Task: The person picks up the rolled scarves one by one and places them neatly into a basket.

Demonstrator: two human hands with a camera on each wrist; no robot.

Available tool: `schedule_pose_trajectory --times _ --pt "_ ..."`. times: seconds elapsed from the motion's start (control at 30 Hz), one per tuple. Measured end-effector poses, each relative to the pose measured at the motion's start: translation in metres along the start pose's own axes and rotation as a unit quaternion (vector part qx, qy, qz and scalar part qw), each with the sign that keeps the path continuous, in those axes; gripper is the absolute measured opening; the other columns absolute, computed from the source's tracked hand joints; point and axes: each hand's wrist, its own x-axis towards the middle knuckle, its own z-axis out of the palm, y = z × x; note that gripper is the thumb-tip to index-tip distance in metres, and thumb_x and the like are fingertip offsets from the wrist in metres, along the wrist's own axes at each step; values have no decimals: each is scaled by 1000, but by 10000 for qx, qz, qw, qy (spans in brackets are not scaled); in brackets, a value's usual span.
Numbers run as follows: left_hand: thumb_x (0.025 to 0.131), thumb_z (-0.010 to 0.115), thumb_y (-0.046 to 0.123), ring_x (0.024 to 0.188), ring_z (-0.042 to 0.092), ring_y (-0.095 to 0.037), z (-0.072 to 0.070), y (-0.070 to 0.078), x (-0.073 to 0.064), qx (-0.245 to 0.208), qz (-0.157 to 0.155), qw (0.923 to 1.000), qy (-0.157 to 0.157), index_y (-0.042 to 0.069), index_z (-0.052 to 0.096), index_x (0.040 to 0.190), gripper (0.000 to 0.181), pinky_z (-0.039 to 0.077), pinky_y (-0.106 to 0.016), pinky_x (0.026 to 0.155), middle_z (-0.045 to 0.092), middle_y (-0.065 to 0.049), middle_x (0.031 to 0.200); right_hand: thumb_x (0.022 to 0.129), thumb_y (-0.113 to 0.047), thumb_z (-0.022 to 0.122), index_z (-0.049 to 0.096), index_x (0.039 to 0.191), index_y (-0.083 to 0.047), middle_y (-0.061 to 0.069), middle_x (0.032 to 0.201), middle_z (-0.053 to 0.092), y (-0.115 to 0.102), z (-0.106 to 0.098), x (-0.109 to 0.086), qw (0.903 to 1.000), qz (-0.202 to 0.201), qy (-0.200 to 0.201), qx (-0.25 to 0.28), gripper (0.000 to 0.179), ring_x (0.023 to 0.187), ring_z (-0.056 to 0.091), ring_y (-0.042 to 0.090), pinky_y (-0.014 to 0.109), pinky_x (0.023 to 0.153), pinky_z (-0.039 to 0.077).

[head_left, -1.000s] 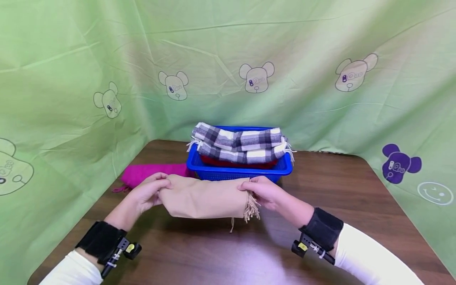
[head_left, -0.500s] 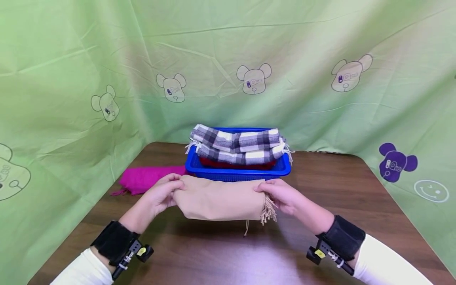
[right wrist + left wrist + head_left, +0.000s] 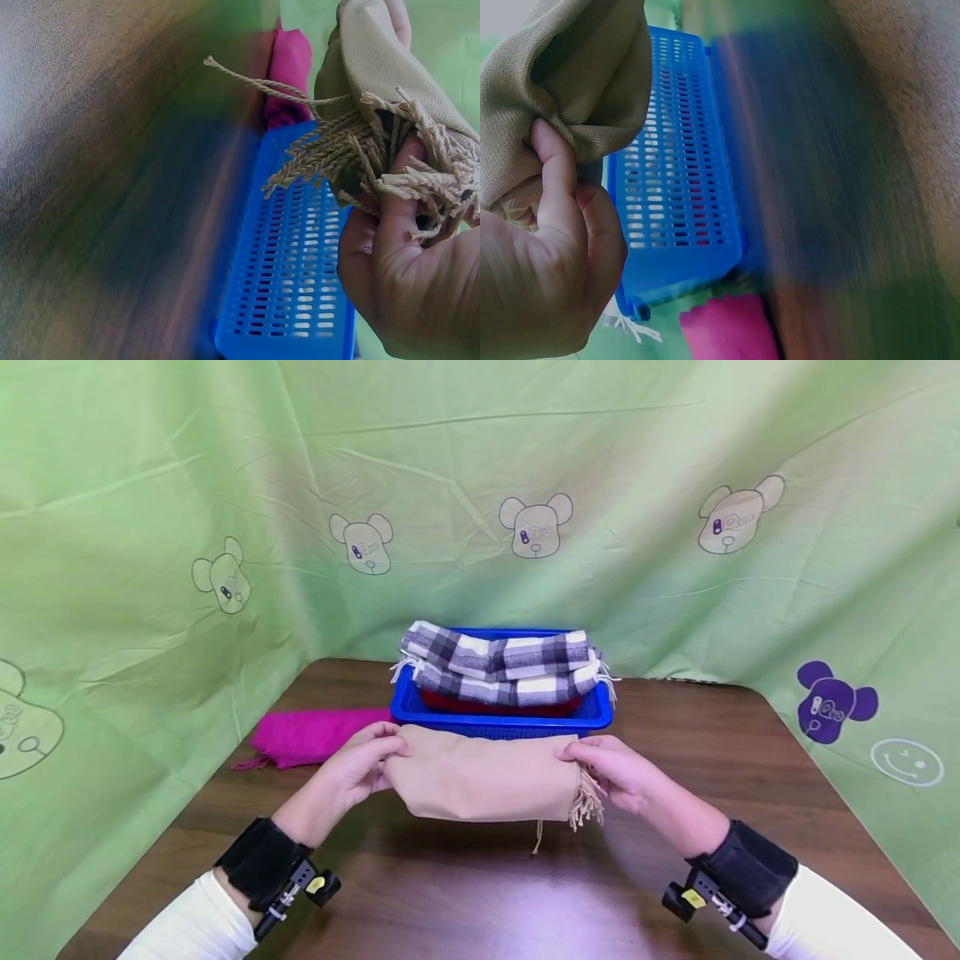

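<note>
A folded beige scarf (image 3: 483,777) with twisted fringe hangs above the table, held between both hands. The left hand (image 3: 366,762) pinches its left end, thumb on top; in the left wrist view the fingers press into the bunched beige cloth (image 3: 592,90). At the fringed end the right hand (image 3: 618,770) grips the scarf, and in the right wrist view the fringe (image 3: 420,169) falls over those fingers. Just behind the scarf stands a blue plastic basket (image 3: 495,723). In it, a black-and-white checked scarf (image 3: 498,664) lies on top of red cloth (image 3: 551,708).
A rolled magenta scarf (image 3: 315,735) lies on the wooden table (image 3: 465,902), left of the basket. Green curtain cloth (image 3: 450,452) with printed bear heads surrounds the back and sides of the table.
Both hands have carried the beige scarf to the right, bringing it in front of the basket. The magenta scarf, basket and checked scarf have stayed in place.
</note>
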Motion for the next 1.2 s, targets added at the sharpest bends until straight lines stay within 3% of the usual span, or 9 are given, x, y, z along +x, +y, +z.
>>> schedule_pose_trajectory --times 0.37,0.53,0.87,1.03,1.2 --pt "85 60 1 62 55 -13 15 11 2 -185 79 9998 -6 10 44 104 26 50 -24 54 51 -5 92 92 -9 56 64 81 -8 3 73 68 -14 -12 -6 9999 -81 -81 34 14 67 67 13 26 63 57" --pt "86 60 1 65 55 -13 22 21 5 -213 99 9997 -18 10 45 104 25 51 -24 54 49 -6 97 93 -9 54 64 82 -8 2 73 67 -26 -16 -7 9999 -101 1 -6 15 67 67 13 26 64 57" --pt "85 57 -2 56 51 -9 36 47 13 -459 335 9984 -60 10 46 99 22 48 -21 49 51 -1 86 93 -6 55 66 85 -7 5 78 69 -57 -23 -6 9994 -266 204 91 14 70 68 16 30 67 59" --pt "85 57 -2 58 53 -9 41 60 18 -511 389 9979 -71 11 46 97 20 49 -21 50 53 -1 84 93 -7 55 59 96 -1 5 77 68 -73 -26 -2 9986 -310 436 -25 7 68 67 16 31 66 59" --pt "87 57 0 61 53 -10 42 72 24 -453 493 9977 -84 11 47 94 16 49 -22 55 53 1 81 93 -8 55 50 110 4 4 78 68 -88 -29 6 9977 -330 552 -214 22 69 68 15 31 68 59"
